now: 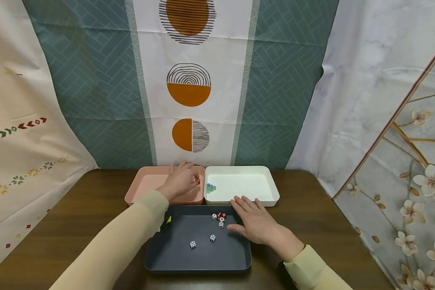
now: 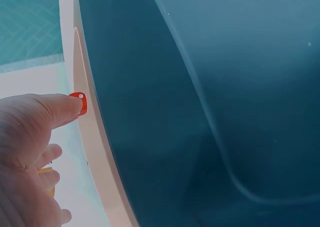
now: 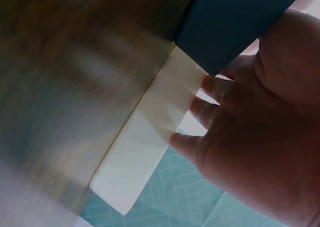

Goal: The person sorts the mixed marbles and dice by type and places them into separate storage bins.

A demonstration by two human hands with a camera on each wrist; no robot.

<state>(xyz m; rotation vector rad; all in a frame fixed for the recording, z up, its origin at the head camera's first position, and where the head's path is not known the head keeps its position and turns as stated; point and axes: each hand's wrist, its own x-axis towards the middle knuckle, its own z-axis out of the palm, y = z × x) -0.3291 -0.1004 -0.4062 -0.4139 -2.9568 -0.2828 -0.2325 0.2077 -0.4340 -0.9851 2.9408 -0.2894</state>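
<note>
Above the pink tray [image 1: 146, 185]: left hand [image 1: 181, 179], thumb and finger clamped on 1 red die [image 1: 197, 181]. By near rim of white tray [image 1: 246, 183]: right hand [image 1: 255, 223], fingers straight, slightly apart; contact unclear. Dark tray [image 1: 174, 257]: red dice [image 1: 222, 215] clustered; 2 white dice [image 1: 193, 244] farther off.

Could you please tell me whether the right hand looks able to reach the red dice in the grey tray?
Probably yes: the right hand is close to the red dice, with nothing visible between, and the left hand is over the pink tray.
</note>
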